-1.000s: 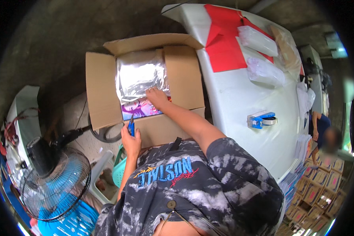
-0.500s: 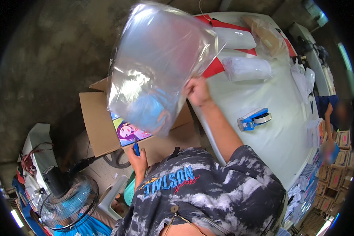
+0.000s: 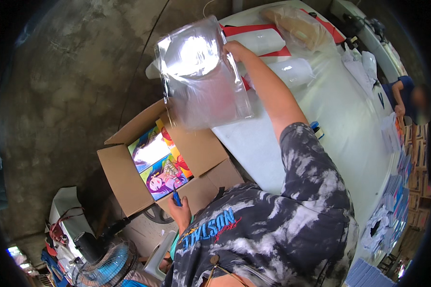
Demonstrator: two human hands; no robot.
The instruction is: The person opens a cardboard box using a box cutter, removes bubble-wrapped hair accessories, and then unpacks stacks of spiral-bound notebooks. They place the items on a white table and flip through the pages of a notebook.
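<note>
1. Clear plastic bag (image 3: pixel 203 76): a large glossy sheet of film, held up in the air above the near edge of the white table (image 3: pixel 330 119) and over the open cardboard box (image 3: pixel 172 162). It hangs slack and creased, with bright glare on its upper part.
2. Nearest the viewer, the left hand (image 3: pixel 181 213) is closed round a small blue tool (image 3: pixel 176 196), whose tip points up toward the box's front flap. What kind of tool it is cannot be told.
3. The cardboard box stands on the floor just beside the table, flaps spread; colourful printed sheets (image 3: pixel 160 165) lie flat inside it.
4. The right hand (image 3: pixel 232 48), arm stretched forward, pinches the bag at its upper right corner; the fingers are closed on the film.
5. Handling, as judged: the bag looks very light, soft and limp, likely slick to the touch. It would fold or swing from a single pinch. A corner or the top edge seems the surest hold; a second hold on the opposite edge would keep it spread.
6. Farther off on the table lie red and white sheets (image 3: pixel 268 36), another bulging clear bag (image 3: pixel 299 26) and loose papers.
7. At the far right another person's arm (image 3: pixel 398 98) is at work beside stacked goods.
</note>
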